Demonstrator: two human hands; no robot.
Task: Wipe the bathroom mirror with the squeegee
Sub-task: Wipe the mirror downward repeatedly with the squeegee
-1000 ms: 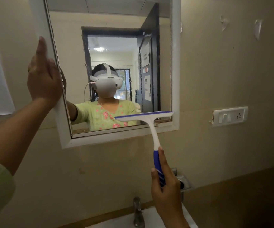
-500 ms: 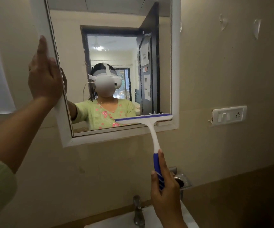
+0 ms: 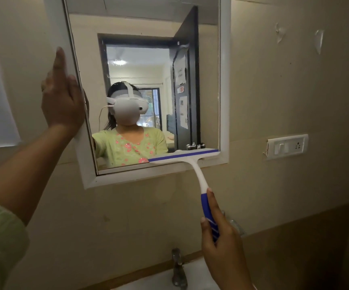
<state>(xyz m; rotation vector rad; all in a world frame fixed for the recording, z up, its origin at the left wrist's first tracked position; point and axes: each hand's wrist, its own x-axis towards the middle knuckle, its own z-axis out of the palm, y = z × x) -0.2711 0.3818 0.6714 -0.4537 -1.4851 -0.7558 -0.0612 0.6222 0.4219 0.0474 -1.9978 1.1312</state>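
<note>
The white-framed rectangular wall mirror [image 3: 224, 80] is steadied at its left frame edge by the left hand [image 3: 61, 101], laid flat and grasping nothing; the white plastic squeegee with blue rubber blade [image 3: 185, 156] is pressed at the bottom right of the glass, its blade lying almost horizontal and its handle pointing down-right into the clenched right hand [image 3: 221, 243]; water could be left at the lower frame if the blade is lifted unevenly.

One mirror [image 3: 224, 80], one squeegee [image 3: 192, 162], two hands, one tap [image 3: 177, 268], one switch plate [image 3: 287, 146].
</note>
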